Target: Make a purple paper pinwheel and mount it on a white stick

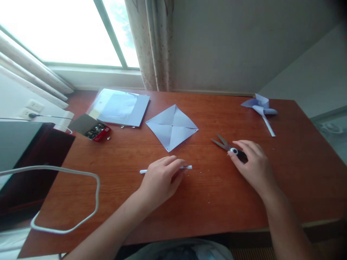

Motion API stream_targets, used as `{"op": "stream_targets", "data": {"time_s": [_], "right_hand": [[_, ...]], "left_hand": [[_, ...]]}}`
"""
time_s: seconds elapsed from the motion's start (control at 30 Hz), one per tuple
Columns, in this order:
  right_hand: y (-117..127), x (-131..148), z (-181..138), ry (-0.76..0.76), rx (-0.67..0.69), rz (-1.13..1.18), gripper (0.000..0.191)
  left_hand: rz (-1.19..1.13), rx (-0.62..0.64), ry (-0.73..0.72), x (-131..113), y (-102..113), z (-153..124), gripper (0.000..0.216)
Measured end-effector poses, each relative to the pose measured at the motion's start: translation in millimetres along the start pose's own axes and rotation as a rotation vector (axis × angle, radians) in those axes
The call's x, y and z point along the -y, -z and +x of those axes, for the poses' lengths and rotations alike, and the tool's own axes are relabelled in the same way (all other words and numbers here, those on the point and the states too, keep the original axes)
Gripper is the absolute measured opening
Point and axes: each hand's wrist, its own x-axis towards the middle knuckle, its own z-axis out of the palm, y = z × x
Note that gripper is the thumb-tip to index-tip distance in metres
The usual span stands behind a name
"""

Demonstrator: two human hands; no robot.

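My left hand [164, 177] lies over a thin rolled white paper stick [143, 171], its fingers closed on it near the right end; the palm hides the stick's middle. My right hand [255, 164] has its thumb and fingers around the dark handles of a pair of scissors [223, 144]. The blades are spread and point left, close to the table top. Just beyond my left hand a square of white paper [172, 127] lies flat, with slits running in from its corners and small holes at the centre and near the corners.
A paper pinwheel [262, 108] on a stick lies at the table's [217, 216] far right. At the back left are clear sleeves with paper [121, 106] and a small box of metal pins [98, 130], some loose beside it. A white cable [97, 195] loops at left.
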Motion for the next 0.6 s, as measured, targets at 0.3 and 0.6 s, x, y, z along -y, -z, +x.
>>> {"op": "stream_targets", "data": {"time_s": [0.3,0.6], "right_hand": [[-42.6,172.4,133.0,0.587,0.45,0.199,0.014],[-95.2,282.2,182.5,0.919,0.601,0.205,0.03]], "left_hand": [[0.245,0.033,-0.02,3.8,-11.8,0.2,0.016],[0.255,-0.008,-0.066,6.6,-13.8,-0.1,0.015]]}}
